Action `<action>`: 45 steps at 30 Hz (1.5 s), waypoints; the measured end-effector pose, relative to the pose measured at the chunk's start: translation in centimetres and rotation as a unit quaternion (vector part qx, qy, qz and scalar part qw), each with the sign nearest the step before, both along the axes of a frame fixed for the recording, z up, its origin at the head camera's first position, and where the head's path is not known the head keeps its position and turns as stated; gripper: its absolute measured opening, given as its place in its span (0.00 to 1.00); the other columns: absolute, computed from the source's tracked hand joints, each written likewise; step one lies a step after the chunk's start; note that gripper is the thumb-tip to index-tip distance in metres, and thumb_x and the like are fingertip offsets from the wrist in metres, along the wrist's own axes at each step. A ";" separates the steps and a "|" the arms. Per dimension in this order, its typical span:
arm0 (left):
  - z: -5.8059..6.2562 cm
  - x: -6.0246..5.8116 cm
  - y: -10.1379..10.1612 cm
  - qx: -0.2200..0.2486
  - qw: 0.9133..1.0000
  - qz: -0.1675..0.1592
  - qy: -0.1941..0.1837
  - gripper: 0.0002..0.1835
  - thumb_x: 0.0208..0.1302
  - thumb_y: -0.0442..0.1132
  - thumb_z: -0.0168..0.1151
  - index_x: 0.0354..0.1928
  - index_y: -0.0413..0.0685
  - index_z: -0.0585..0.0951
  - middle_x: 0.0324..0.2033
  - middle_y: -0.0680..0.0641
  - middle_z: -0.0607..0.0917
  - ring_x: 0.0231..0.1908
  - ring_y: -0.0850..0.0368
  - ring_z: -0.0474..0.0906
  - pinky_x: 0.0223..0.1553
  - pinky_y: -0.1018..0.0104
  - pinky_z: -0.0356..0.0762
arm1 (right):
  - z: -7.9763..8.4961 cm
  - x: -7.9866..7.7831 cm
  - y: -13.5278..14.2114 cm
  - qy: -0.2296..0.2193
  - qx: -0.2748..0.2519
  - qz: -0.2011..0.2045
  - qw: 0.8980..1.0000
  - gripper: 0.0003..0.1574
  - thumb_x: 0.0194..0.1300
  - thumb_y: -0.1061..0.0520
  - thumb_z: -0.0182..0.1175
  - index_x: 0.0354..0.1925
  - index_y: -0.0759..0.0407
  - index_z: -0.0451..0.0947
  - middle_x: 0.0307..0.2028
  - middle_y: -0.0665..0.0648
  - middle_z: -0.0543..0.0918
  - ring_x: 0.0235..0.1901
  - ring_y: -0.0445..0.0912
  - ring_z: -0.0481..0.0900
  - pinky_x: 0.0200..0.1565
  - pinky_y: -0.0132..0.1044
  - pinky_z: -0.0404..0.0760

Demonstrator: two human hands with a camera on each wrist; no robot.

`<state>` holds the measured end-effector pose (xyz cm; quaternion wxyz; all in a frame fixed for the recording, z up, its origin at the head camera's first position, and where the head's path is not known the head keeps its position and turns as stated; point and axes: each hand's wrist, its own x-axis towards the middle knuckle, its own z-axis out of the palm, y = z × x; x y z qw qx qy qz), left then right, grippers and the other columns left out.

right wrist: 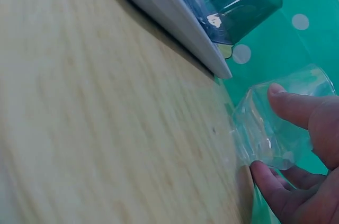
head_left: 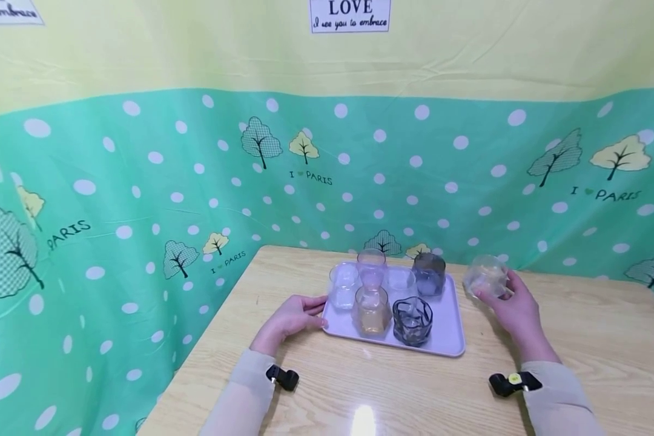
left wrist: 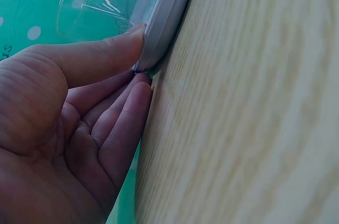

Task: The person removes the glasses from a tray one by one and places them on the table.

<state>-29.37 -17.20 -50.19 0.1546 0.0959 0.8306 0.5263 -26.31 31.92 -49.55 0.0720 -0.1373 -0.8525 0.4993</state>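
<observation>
A light purple tray (head_left: 447, 339) lies on the table with several glasses on it. My left hand (head_left: 297, 318) pinches its left edge, the thumb (left wrist: 106, 60) against the rim and the other fingers at the edge's underside. On the tray stand an amber glass (head_left: 372, 315), a pink glass (head_left: 372, 269), a tall dark glass (head_left: 429, 275), a wavy smoky glass (head_left: 412, 321) and clear glasses, one by my left hand (left wrist: 106, 4). To the right of the tray, my right hand (head_left: 515, 306) holds a clear glass (right wrist: 259, 123) between thumb and fingers, low at the tabletop.
The wooden table (head_left: 392, 393) runs toward me and to the right of the tray. Behind it hangs a green and yellow curtain (head_left: 349, 163) with white dots and trees, close to the table's back edge.
</observation>
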 end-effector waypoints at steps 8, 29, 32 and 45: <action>0.1 0.2 -0.2 0.003 1.000 -0.004 -0.005 0.38 0.57 0.33 0.81 0.71 0.40 0.79 0.66 0.43 0.83 0.71 0.45 0.75 0.76 0.47 0.65 | 0.0 0.2 -0.2 -0.008 -0.002 0.000 1.000 0.66 0.76 0.42 0.66 0.86 0.61 0.32 0.80 0.81 0.49 0.75 0.78 0.59 0.73 0.68 0.66; 0.2 0.1 0.1 -0.009 1.000 -0.006 0.008 0.38 0.57 0.32 0.80 0.71 0.40 0.78 0.66 0.43 0.83 0.71 0.44 0.75 0.76 0.47 0.65 | 2.3 0.5 -0.5 0.008 0.007 -0.006 1.000 0.77 0.70 0.36 0.70 0.86 0.56 0.24 0.82 0.79 0.33 0.78 0.81 0.40 0.74 0.78 0.50; 0.1 0.1 0.2 -0.008 1.000 -0.004 0.006 0.38 0.56 0.32 0.80 0.71 0.40 0.79 0.65 0.43 0.84 0.70 0.44 0.75 0.76 0.47 0.65 | 3.0 0.8 -1.1 0.015 0.014 -0.019 1.000 0.78 0.69 0.35 0.71 0.86 0.53 0.24 0.82 0.77 0.30 0.79 0.79 0.35 0.73 0.80 0.48; -0.2 0.4 0.1 -0.017 1.000 -0.007 0.019 0.37 0.56 0.33 0.81 0.70 0.41 0.80 0.64 0.44 0.84 0.72 0.41 0.73 0.77 0.42 0.61 | 6.3 2.6 -4.7 0.119 0.088 -0.057 0.987 0.72 0.65 0.37 0.75 0.87 0.52 0.41 0.84 0.70 0.31 0.79 0.72 0.16 0.67 0.88 0.27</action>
